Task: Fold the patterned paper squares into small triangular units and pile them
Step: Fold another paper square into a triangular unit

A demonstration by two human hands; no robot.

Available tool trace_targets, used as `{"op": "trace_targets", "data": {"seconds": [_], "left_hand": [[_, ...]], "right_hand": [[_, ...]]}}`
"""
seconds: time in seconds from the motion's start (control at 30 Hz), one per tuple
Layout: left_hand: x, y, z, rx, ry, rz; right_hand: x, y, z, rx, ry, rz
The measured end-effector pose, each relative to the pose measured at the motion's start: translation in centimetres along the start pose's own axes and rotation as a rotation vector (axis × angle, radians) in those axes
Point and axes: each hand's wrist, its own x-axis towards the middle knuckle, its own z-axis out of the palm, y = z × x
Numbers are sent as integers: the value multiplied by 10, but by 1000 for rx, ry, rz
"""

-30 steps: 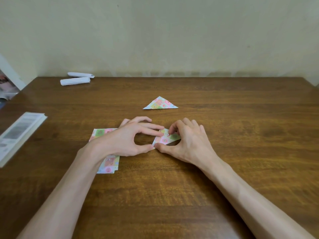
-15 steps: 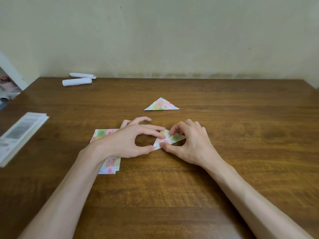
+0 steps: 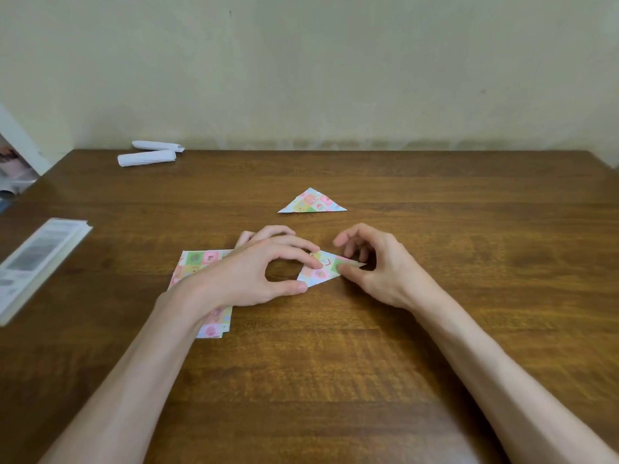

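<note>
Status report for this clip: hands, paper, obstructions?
Left hand presses folded patterned paper; right hand pinches its right tip. One finished triangle beyond. Unfolded stack under left wrist, nothing blocking.

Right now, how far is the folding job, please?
Done: one folded triangle lies alone on the table, beyond the hands. In hand: a second piece, already triangular; the left hand presses it flat while the right hand pinches its right tip. Left: the stack of flat squares under the left wrist, and no pile yet.
</note>
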Motion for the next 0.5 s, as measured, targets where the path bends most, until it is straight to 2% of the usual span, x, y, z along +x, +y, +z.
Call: {"op": "trace_targets", "data": {"seconds": [0.3,0.5], "left_hand": [[2,0,-1,9,-19,-1],[0,0,0,2,-5,3]], "right_hand": [[4,8,-7,164,79,45],[2,6,-5,86,109,93]]}}
